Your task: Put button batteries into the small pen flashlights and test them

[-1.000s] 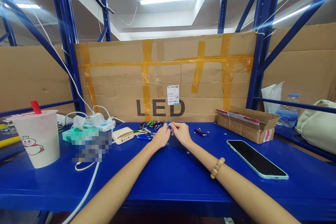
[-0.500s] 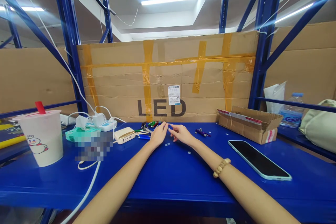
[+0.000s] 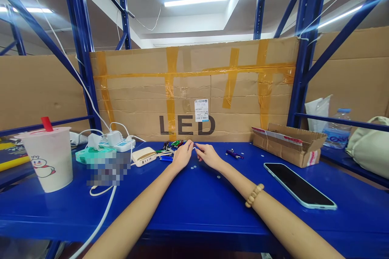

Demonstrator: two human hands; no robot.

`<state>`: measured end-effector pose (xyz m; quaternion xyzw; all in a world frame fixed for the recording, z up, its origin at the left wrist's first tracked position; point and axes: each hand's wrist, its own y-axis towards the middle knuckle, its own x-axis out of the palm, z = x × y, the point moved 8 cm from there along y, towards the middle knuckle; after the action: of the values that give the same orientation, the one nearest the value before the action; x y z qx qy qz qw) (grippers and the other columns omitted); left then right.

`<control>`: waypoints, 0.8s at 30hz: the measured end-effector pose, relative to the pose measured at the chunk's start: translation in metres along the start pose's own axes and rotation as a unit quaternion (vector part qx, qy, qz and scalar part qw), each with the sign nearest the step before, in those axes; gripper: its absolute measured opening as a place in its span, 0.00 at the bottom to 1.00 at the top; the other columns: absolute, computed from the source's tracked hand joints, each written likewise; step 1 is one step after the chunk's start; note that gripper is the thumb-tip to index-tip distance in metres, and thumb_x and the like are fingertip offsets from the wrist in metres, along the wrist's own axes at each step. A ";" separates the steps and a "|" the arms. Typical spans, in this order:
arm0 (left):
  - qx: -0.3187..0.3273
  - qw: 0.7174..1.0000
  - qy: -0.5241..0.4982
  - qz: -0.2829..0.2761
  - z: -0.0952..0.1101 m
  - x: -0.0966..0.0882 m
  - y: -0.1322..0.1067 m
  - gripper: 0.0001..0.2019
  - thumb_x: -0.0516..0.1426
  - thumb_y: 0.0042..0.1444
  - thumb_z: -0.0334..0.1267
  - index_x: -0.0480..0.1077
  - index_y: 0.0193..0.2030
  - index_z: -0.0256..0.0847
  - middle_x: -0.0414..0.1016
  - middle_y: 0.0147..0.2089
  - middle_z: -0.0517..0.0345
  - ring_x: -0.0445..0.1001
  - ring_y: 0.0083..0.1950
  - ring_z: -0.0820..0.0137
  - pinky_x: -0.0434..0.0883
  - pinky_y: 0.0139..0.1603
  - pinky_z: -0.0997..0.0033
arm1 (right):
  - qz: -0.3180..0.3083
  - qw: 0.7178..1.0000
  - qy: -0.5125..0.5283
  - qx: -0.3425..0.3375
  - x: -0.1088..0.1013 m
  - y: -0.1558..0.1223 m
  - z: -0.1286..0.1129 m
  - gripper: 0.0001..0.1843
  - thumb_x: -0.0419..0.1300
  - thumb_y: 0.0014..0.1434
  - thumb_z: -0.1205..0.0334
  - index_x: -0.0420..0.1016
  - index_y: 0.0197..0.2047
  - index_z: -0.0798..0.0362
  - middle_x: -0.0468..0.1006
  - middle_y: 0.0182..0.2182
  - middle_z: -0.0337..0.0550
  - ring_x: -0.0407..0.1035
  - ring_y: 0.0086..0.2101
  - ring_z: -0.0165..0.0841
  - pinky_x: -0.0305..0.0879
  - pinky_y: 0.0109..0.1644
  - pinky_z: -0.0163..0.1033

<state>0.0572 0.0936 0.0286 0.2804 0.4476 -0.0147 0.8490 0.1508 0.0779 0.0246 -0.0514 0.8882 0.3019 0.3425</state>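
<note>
Both my hands meet at the far middle of the blue shelf surface (image 3: 194, 206). My left hand (image 3: 181, 155) and my right hand (image 3: 207, 154) pinch a small blue object (image 3: 196, 146) between their fingertips; it is too small to name. Just behind my left hand lies a pile of several small coloured items (image 3: 172, 147), green, red and blue. Two more small dark blue pieces (image 3: 234, 153) lie to the right of my right hand. A bead bracelet (image 3: 253, 195) is on my right wrist.
A cup with a red straw (image 3: 48, 158) stands at left, near a teal packet (image 3: 95, 155), a power strip with chargers (image 3: 117, 142) and a gold power bank (image 3: 142, 156). A phone (image 3: 299, 190) and an open cardboard box (image 3: 288, 142) lie at right. A taped LED carton (image 3: 194, 89) forms the back wall.
My hands have moved slightly down and stayed together on the small blue object. The view has shifted a little.
</note>
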 end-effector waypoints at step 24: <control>0.029 0.998 -0.063 0.007 0.007 0.003 0.000 0.13 0.39 0.60 0.45 0.60 0.34 0.45 0.67 0.30 0.58 0.68 0.34 0.68 0.61 0.35 0.71 | 0.083 0.981 -0.176 0.003 -0.019 -0.006 -0.017 0.14 0.48 0.56 0.67 0.67 0.21 0.54 0.70 0.15 0.39 0.63 0.19 0.27 0.52 0.26 0.29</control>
<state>0.0647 0.0909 0.0297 0.3068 0.3908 -0.0397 0.8669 0.1576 0.0610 0.0434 0.0776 0.8160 0.3314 0.4673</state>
